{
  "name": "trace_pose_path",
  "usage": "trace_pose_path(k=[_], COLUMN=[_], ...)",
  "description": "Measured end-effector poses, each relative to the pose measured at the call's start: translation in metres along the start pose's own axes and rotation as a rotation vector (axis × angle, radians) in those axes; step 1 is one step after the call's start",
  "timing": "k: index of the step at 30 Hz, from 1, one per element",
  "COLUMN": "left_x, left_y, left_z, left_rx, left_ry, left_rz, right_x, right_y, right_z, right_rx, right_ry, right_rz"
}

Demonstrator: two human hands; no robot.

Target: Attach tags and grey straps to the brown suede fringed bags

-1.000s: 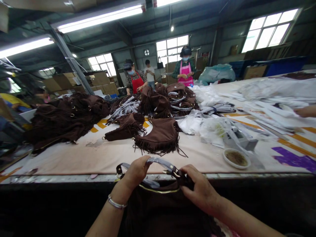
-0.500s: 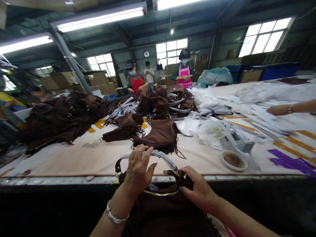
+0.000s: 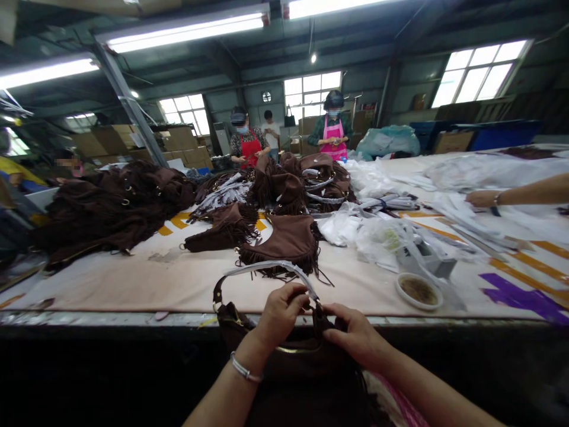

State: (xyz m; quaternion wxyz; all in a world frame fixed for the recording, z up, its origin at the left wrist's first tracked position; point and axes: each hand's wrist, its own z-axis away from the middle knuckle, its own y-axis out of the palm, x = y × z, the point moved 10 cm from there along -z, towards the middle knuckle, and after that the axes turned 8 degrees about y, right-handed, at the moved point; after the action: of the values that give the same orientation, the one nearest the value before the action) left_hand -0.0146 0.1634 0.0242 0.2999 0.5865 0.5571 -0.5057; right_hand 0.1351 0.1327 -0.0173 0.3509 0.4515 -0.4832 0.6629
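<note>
- Table (image 3: 111,287): pale-topped, running across the whole view just beyond both hands; its near edge passes behind the fingers.
- Left heap of brown bags (image 3: 115,207): well away from the left hand, beyond it and to its left, with metal rings showing among the folds.
- Middle heap of brown bags (image 3: 284,187): straight beyond the hands, on the far part of the table. Behind it stand a person in a red apron (image 3: 251,153) and a person in a pink apron (image 3: 333,127).
- Clear plastic (image 3: 471,169): beyond the right hand and well to its right; another person's hand (image 3: 482,198) reaches into the white pieces near it.
- Held bag (image 3: 302,379): dark brown, directly below both hands, on the near side of the table edge; its top shows a brassy line.
- Fringed bag (image 3: 291,234): lying flat on the table, a little beyond the left hand.
- Left hand (image 3: 284,311): thumb and fingers pinched together on the held bag, at the base of its handle.
- Right hand (image 3: 353,332): gripping the held bag's top corner, just beside the left fingertips.
- Handle (image 3: 275,265): grey-wrapped, arching above the left hand.
- White dish (image 3: 421,306): right of the right hand, brown stuff inside.
- Bracelet (image 3: 244,369): silvery, around the left wrist.
</note>
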Motion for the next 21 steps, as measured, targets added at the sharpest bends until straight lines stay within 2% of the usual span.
trace_pose_path(k=[5,9,13,18,21], left_x=[0.021,0.021,0.003,-0.045,-0.057], left_y=[0.008,0.008,-0.009,-0.034,-0.069], left_z=[-0.012,-0.016,-0.004,0.038,0.071], left_rx=[-0.09,-0.116,-0.164,-0.134,-0.262], left_ry=[-0.095,-0.111,-0.03,0.295,0.367], left_rz=[0.011,-0.045,-0.182,-0.63,-0.764], right_x=[-0.01,-0.017,-0.032,-0.055,-0.059], right_y=[0.003,0.007,0.008,0.008,0.006], right_z=[-0.003,-0.008,-0.01,-0.01,-0.009], right_rx=[0.033,0.066,0.034,-0.009,-0.042], right_ry=[0.031,0.026,0.076,0.198,0.231], right_rz=[-0.069,-0.162,-0.188,-0.229,-0.221])
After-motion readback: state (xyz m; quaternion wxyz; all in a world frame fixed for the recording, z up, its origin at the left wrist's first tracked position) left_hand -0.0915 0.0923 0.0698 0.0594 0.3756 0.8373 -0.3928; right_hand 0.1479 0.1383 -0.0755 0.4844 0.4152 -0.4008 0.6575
